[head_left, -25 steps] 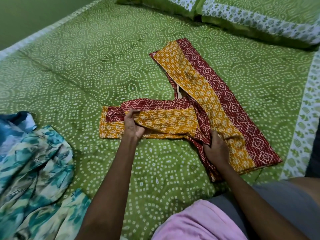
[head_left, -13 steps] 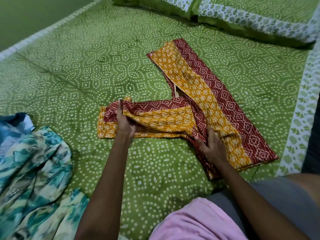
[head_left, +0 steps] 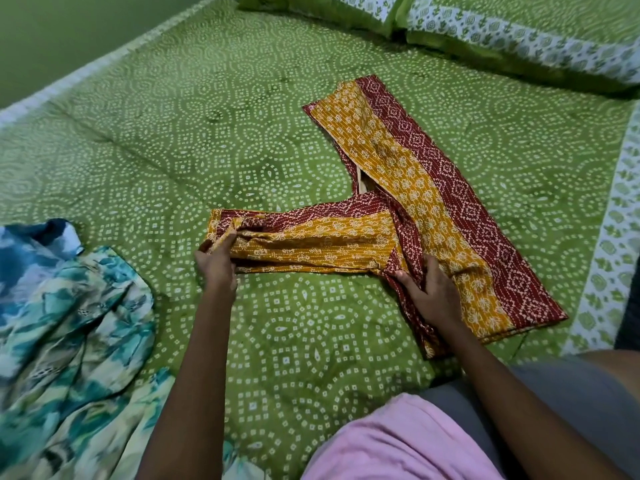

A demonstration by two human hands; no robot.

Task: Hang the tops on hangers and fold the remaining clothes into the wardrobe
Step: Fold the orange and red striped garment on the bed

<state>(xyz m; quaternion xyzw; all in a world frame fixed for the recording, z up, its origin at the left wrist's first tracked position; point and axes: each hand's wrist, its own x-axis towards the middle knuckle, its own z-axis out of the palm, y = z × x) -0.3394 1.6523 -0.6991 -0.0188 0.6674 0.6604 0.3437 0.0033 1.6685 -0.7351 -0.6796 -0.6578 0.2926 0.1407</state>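
My left hand [head_left: 216, 263] pinches the cuff end of one leg of the mustard-yellow and maroon printed cotton trousers [head_left: 426, 202], thumb and fingers closed on a bunched ridge of cloth at its far left edge. My right hand [head_left: 431, 291] lies on the same garment where the two legs meet, fingers spread and nearly straight, pressing the maroon fabric flat against the bed; it clasps nothing that I can see.

Between my two hands the gripped leg runs roughly level, folded lengthwise, yellow floral panel uppermost with a maroon band along its far side. From my right hand the other leg extends away and to the left, and its waist end reaches toward me and to the right, so the garment forms an angled shape. All of it rests on the green bedsheet with white dotted circle print [head_left: 173, 133].

To the left of my left hand, well apart, lies a crumpled blue, teal and cream floral garment [head_left: 69, 323]. Beyond the trousers, two green pillows with white leaf-print borders [head_left: 519, 32] sit at the head of the bed. Below my right forearm show pink cloth [head_left: 398, 441] and grey cloth [head_left: 561, 403] on my body.

No label, brand or legible writing appears on any fabric.
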